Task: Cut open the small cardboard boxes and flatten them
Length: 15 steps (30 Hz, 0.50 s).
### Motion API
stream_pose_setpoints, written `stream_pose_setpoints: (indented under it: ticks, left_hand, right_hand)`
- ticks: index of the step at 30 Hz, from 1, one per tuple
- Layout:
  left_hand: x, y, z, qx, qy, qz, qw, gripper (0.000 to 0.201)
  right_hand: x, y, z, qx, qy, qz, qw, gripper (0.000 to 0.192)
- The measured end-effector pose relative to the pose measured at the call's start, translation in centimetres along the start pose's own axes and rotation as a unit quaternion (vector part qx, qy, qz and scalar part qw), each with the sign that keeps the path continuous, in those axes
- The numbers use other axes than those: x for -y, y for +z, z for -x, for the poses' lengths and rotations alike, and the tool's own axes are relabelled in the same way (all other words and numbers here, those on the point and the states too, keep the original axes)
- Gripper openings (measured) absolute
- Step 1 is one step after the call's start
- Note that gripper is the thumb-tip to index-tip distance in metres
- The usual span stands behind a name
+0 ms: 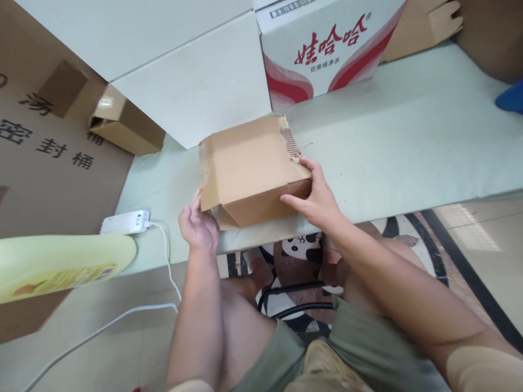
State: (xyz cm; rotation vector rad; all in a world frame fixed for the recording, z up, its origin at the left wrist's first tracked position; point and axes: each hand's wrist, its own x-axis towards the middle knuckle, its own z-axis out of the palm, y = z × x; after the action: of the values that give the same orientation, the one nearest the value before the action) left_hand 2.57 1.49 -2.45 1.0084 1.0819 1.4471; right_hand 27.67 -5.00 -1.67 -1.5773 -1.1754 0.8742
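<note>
Head view, looking down. A small cardboard box (pixel 253 169), its upper flaps folded over, sits at the near edge of the pale worktop (pixel 408 141). My right hand (pixel 316 198) grips the box's near right corner, fingers (pixel 306 162) spread over the top flap and thumb pressed on the front face. My left hand (pixel 199 224) cups the near left lower corner, fingers curled under a loose flap. I judge the step in hand to be closing or steadying the box. The next move appears to call for pressing the flaps flat while keeping the box from sliding off the edge. A red-printed white carton (pixel 327 49) stands behind; a white power strip (pixel 126 222) lies to the left.
</note>
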Motion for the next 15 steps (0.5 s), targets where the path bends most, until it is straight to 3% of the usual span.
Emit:
stream_pose_setpoints:
  ticks: [3,7,12,15]
  left_hand:
    - [-0.16,0.21,0.33,0.008,0.044,0.021,0.999,0.053]
    - [0.43,0.32,0.52,0.029,0.035,0.008,0.999,0.054]
    - [0.38,0.95,0.40,-0.007,0.059,0.010,0.998,0.062]
    - [0.27,0.39,0.35,-0.032,0.060,0.036,0.997,0.060]
  right_hand:
    - [-0.10,0.09,0.00,0.000,-0.010,0.000,1.000,0.084]
    - [-0.42,0.16,0.08,-0.009,-0.020,-0.007,1.000,0.079]
    - [-0.42,0.02,-0.07,-0.026,-0.025,-0.055,0.998,0.047]
    - [-0.63,0.06,-0.44,-0.042,-0.011,-0.089,0.995,0.038]
